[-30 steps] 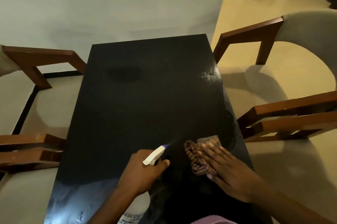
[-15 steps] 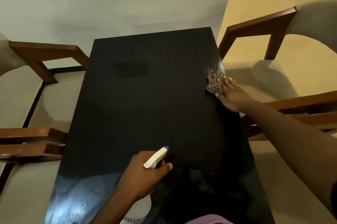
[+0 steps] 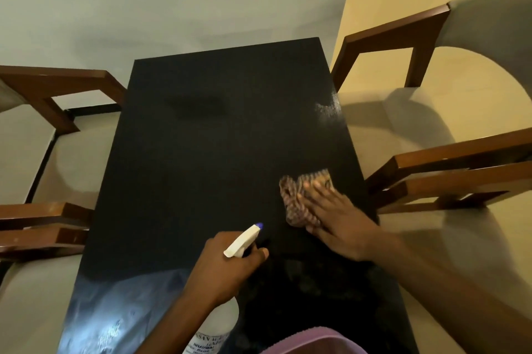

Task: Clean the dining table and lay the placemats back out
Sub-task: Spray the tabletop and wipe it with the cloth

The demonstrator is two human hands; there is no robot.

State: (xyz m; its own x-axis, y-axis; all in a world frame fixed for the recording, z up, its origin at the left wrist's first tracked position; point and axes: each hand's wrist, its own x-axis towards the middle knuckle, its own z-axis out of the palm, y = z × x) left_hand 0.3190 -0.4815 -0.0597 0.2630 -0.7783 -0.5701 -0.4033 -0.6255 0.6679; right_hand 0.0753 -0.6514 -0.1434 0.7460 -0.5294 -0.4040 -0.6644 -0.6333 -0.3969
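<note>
A long black dining table (image 3: 201, 158) runs away from me toward a pale wall. My right hand (image 3: 339, 218) presses flat on a brown checked cloth (image 3: 296, 195) near the table's right edge, blurred by motion. My left hand (image 3: 227, 264) grips a white spray bottle (image 3: 221, 322) by its neck, the blue-tipped nozzle (image 3: 259, 226) pointing up the table. A wet shine shows at the near left corner (image 3: 115, 310) and on the right edge (image 3: 328, 109). No placemats are in view.
Wooden chairs with pale cushions flank the table: one at the far right (image 3: 403, 37), one at the near right (image 3: 449, 175), one at the far left (image 3: 57, 89), one at the near left (image 3: 40, 227). Beige floor lies to the right.
My right hand has drawn the cloth back from the table's far right edge toward me, near the right edge. The left hand with the bottle has stayed in place.
</note>
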